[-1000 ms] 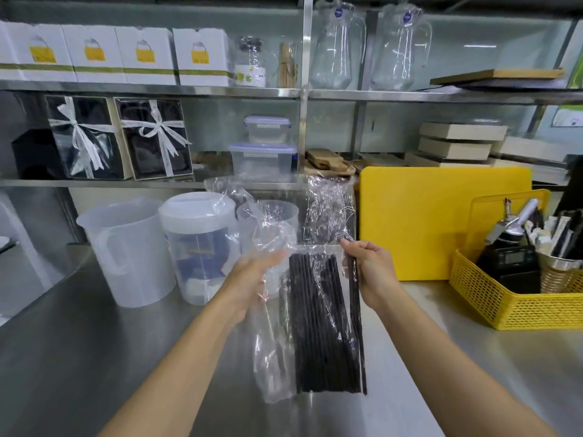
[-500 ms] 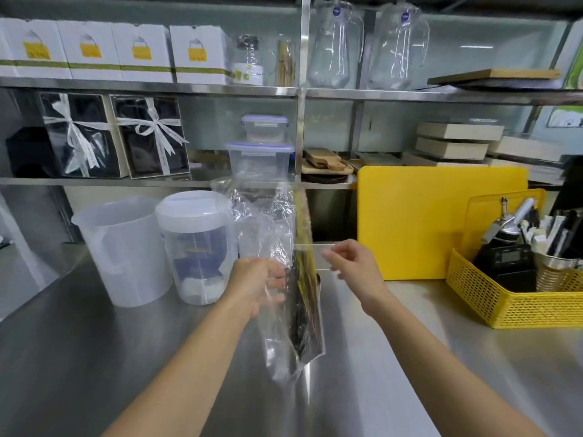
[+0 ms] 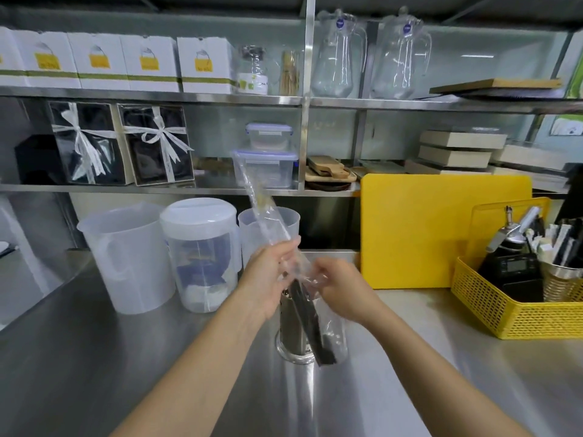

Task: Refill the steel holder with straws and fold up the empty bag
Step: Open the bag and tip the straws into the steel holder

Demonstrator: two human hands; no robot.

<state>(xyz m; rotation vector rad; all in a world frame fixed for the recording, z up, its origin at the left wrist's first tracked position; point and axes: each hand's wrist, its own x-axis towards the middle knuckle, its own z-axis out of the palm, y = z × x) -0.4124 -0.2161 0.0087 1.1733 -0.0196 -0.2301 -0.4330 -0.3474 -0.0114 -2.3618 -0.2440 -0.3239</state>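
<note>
A clear plastic bag (image 3: pixel 263 212) of black straws (image 3: pixel 310 323) is held tilted over the steel counter, its empty top end leaning up and left. My left hand (image 3: pixel 268 279) grips the bag at its middle. My right hand (image 3: pixel 339 287) pinches the bag just to the right. The straws hang in the lower end, in front of a steel holder (image 3: pixel 291 334) standing on the counter; the bag and my hands hide most of the holder.
Translucent jugs (image 3: pixel 126 257) and a lidded container (image 3: pixel 202 253) stand at the back left. A yellow cutting board (image 3: pixel 435 228) leans at the back right beside a yellow basket (image 3: pixel 511 307) of utensils. Shelves of boxes and glass pitchers rise behind.
The bag has turned edge-on and tilted, its top swinging left. Both hands have closed together on its middle, and the steel holder now shows behind the straws.
</note>
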